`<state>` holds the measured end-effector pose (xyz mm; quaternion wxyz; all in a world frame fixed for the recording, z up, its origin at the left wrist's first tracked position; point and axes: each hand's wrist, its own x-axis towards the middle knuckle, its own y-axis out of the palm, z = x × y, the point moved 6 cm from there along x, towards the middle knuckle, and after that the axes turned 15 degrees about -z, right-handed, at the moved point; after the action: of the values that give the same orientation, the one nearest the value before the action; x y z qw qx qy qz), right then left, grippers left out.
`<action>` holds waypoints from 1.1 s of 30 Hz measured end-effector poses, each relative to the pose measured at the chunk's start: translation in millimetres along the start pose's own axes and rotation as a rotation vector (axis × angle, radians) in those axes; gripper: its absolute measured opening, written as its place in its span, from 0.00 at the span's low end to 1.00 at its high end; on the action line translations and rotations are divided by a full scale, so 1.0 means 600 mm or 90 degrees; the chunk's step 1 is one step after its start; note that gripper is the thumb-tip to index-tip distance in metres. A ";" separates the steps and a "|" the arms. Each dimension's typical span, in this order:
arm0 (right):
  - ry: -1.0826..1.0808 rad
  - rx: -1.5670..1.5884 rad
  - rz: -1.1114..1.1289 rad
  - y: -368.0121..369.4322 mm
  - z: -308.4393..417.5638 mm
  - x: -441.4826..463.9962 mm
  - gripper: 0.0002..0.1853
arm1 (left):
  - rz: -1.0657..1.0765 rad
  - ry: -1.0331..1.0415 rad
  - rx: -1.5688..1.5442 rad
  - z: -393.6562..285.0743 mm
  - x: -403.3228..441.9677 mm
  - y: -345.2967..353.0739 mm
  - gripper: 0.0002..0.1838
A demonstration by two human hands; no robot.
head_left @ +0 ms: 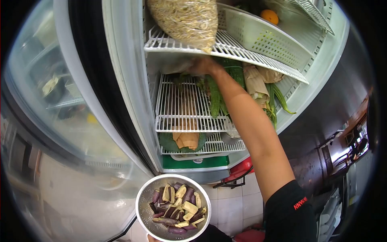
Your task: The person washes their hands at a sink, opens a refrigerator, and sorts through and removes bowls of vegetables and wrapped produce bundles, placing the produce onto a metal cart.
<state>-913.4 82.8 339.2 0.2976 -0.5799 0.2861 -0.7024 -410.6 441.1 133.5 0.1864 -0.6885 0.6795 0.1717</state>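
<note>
A metal colander (144, 223) full of cut purple eggplant pieces (190, 207) is at the bottom. At its lower left rim a small bit of my left hand (151, 238) shows, gripping the colander; most of that hand is hidden. My right arm reaches into the open fridge, and my right hand (202, 65) is under the upper wire shelf. Its fingers are blurred beside a pale, see-through plastic bag (171, 67), so I cannot tell whether they hold it. Long green gourds (215, 97) lie just below and right of this hand.
A bag of bean sprouts (185, 20) hangs over the front of the upper wire shelf (242, 54), left of a perforated basket (262, 36). Paper-wrapped vegetables (255, 82) lie right of my forearm. Brown paper (186, 139) sits lower down. The glass door (80, 133) stands open at left.
</note>
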 end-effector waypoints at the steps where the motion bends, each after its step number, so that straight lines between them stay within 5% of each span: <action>1: 0.039 0.012 0.132 -0.003 0.020 -0.019 0.30 | 0.014 -0.009 -0.005 0.004 0.003 0.001 0.23; 3: 0.112 0.020 0.019 -0.015 0.015 -0.037 0.38 | 0.035 -0.017 -0.008 -0.003 0.004 0.009 0.23; 5: 0.079 -0.057 0.025 -0.051 0.053 -0.070 0.35 | 0.067 -0.041 -0.118 -0.039 -0.003 0.035 0.20; 11: 0.257 0.450 0.086 -0.215 0.168 -0.288 0.27 | 0.077 0.050 -0.063 -0.057 0.017 0.032 0.23; 17: 0.537 0.821 0.177 -0.251 0.259 -0.524 0.43 | 0.082 0.023 -0.207 -0.150 -0.015 0.057 0.21; 20: 0.538 1.106 0.208 -0.241 0.301 -0.564 0.42 | 0.118 0.058 -0.199 -0.203 -0.018 0.089 0.20; 23: 0.521 1.087 0.073 -0.265 0.297 -0.554 0.40 | 0.134 0.117 -0.198 -0.243 -0.021 0.118 0.22; 33: 0.415 1.273 -0.009 -0.333 0.283 -0.417 0.42 | 0.207 0.172 -0.114 -0.345 0.012 0.176 0.23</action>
<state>-725.8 392.7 355.1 0.5452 0.1451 -0.3609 -0.7426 -519.3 332.3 308.0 0.0022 -0.6006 0.7823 0.1654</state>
